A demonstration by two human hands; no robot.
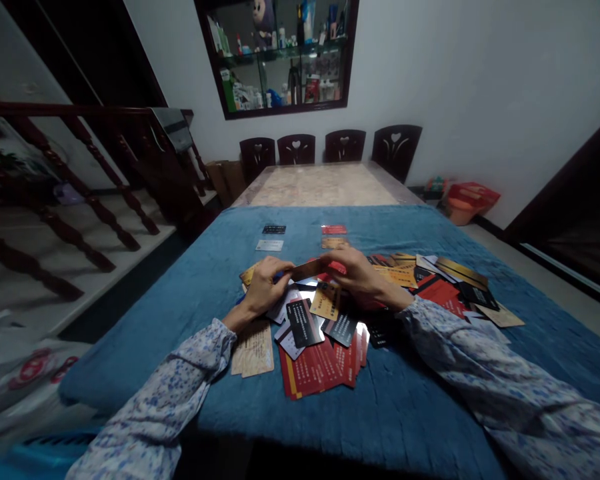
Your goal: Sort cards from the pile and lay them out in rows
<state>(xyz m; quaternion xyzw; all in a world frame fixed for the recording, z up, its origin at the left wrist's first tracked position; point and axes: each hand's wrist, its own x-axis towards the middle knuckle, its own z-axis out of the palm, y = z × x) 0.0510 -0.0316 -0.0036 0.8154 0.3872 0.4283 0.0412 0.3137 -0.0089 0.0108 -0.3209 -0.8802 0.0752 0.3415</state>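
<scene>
My left hand (264, 285) and my right hand (359, 275) meet over a heap of cards (325, 333) on a blue cloth (390, 413). Both pinch the same gold-brown card (307, 270), held flat between them just above the heap. The heap holds red, black, gold and white cards, spread from under my hands out to the right (450, 283). Farther away, laid out apart, are a black card (274, 229), a white card (269, 245), a red card (334, 229) and a gold card (333, 243).
The blue cloth covers the near part of a long table (325, 183); several dark chairs (325, 147) stand at its far end. A wooden stair rail (80, 173) runs on the left, white bags (25, 373) lie at the near left, and a red bag (467, 200) sits on the floor right.
</scene>
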